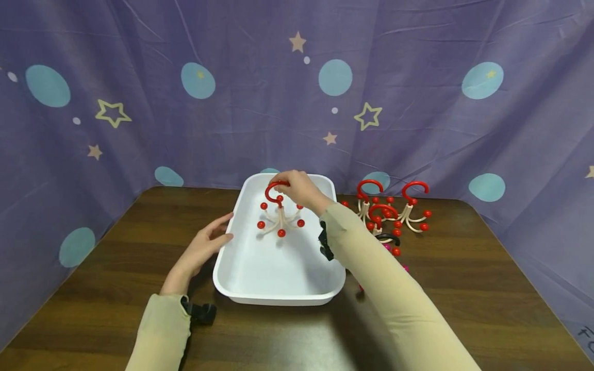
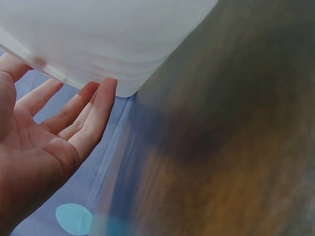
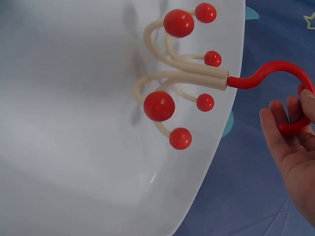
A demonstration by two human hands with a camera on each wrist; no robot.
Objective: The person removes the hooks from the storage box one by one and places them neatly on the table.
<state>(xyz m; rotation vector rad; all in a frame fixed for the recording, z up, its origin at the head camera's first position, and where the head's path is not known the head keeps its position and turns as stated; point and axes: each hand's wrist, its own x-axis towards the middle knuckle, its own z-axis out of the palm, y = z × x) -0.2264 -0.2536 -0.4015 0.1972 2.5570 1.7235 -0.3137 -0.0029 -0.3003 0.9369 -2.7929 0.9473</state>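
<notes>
Between its thumb and fingers, my right hand (image 1: 301, 190) pinches the curved red hook of a multi-arm hanger (image 1: 280, 221). In the right wrist view, the hanger (image 3: 202, 76) has several cream arms that curl outward and end in red balls. It hangs over the inside of a white tray (image 1: 278, 298), and I cannot tell whether its arms touch the tray floor. At the tray's left rim, my left hand (image 1: 199, 252) has its fingers extended. The left wrist view shows those fingertips (image 2: 109, 86) against the underside of the rim.
Several similar hangers (image 1: 408, 208) with red hooks and balls stand bunched right of the tray. Another with a black hook (image 1: 390, 237) is partly hidden by my right sleeve (image 1: 385, 273). The wooden table (image 1: 106, 283) meets a purple curtain (image 1: 250, 103) at the back.
</notes>
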